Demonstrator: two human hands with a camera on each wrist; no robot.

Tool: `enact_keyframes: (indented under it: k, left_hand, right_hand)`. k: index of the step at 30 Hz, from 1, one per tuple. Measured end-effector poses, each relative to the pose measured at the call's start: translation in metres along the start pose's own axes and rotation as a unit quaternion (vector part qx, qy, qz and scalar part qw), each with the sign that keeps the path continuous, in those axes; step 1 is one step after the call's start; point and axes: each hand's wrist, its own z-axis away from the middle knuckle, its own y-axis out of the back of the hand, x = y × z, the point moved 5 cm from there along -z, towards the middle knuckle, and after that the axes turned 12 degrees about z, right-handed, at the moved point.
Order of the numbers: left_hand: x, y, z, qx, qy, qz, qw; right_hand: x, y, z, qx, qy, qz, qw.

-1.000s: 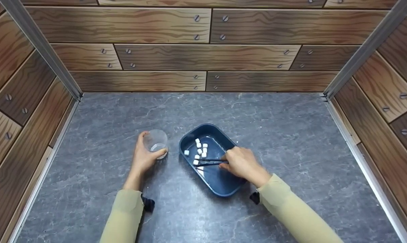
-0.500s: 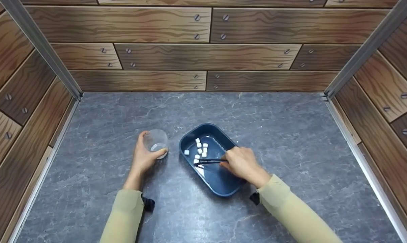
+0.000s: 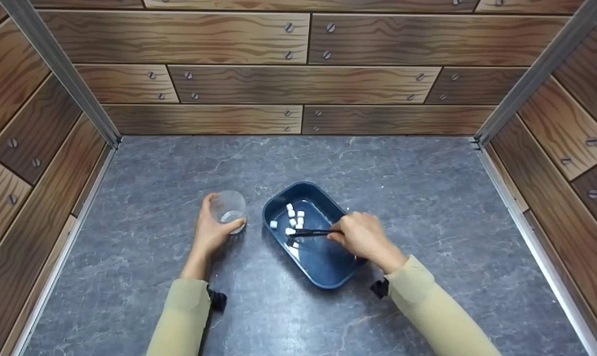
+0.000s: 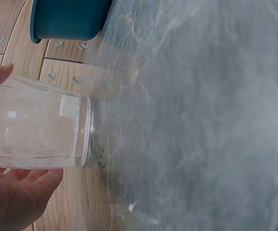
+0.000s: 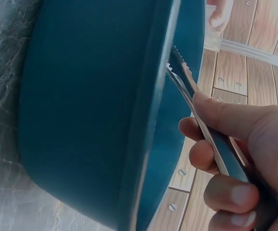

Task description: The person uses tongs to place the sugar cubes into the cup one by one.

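Fingers of the right hand [image 3: 365,236] curl round black tongs [image 3: 314,232], a grip whose tips pinch a white cube [image 3: 290,231], while the left hand [image 3: 210,235] is wrapped about a clear cup [image 3: 230,201]. Nearest are two pale yellow-green sleeves [image 3: 177,319], with dark wrist mounts [image 3: 217,299] at the cuffs. Between the hands a deep blue tray [image 3: 323,264] sits slantwise on the bench [image 3: 417,183]; the pinched cube is over its left part, and whether it is clear of the tray floor I cannot tell. Farther in, more white cubes [image 3: 292,222] lie loosely grouped, one apart by the left wall. The cup stands upright just left of the tray. Grey, veined like marble, the bench shines at its near middle and runs back to a far wall [image 3: 298,84] of printed planks and screw heads; similar walls flank it, with metal posts [image 3: 63,74] at the far corners.

Compared with half a second ago, the tongs' tips and cube have shifted slightly farther off, the right hand has moved rightward, and the cup has stayed put.
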Motion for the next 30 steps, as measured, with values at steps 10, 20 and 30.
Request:
enact_keyframes:
  k: [10, 20, 30]
  left_hand:
    - [-0.002, 0.002, 0.003, 0.000, 0.023, 0.001, 0.9997]
    - [-0.002, 0.001, 0.003, -0.002, 0.022, -0.010, 0.9997]
    - [-0.002, 0.000, 0.000, -0.005, 0.019, -0.002, 0.9998]
  right_hand:
    - [0.005, 0.005, 0.001, -0.007, -0.033, -0.027, 0.9990]
    - [0.009, 0.010, 0.000, -0.002, -0.060, -0.042, 0.9973]
    - [0.009, 0.022, -0.005, 0.036, -0.072, -0.054, 0.9953]
